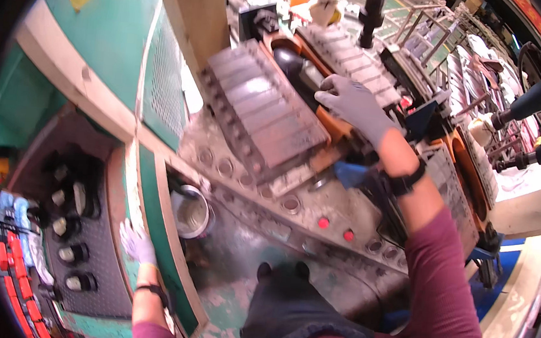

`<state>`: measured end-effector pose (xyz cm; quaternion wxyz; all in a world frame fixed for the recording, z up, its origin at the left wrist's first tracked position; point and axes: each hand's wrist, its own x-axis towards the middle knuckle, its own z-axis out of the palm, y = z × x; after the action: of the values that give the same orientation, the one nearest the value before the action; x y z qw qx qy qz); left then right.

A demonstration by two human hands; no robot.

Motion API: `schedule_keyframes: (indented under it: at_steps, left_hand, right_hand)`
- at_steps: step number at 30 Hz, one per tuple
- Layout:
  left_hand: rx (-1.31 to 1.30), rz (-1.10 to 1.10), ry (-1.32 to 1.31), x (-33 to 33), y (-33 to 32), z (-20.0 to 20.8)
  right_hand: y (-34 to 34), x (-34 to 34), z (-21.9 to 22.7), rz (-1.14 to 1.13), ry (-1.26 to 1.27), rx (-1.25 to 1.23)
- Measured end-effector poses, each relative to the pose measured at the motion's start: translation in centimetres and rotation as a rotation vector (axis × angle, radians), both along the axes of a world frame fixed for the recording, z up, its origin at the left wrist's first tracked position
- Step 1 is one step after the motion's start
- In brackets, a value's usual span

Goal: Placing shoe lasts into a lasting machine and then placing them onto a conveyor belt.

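Dark rounded metal workpiece [295,67] in orange cradle under gloved right hand [353,103]

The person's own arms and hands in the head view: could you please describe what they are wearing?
Both hands wear light grey knitted work gloves: the left hand and the right hand. Each wrist carries a dark band, the black wristband on the right being the broader. Maroon long sleeves are pushed up, leaving the forearms bare.

Two gloved hands [355,105], two red buttons [323,222], one metal can [191,212], four black knobs [73,253] on the panel
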<state>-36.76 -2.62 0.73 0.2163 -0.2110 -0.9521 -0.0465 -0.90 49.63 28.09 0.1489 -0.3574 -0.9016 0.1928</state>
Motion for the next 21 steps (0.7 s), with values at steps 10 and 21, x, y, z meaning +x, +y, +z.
schedule_keyframes:
  at_steps: [10,21]
  left_hand:
    - [-0.292,-0.010,-0.127,2.3,3.2,2.0]
    - [-0.188,-0.041,-0.125,1.5,4.2,3.4]
  right_hand:
    - [-36.2,30.3,-29.3,-0.208,-0.582,-0.604]
    - [-51.3,44.7,-32.0,0.227,-0.851,-0.427]
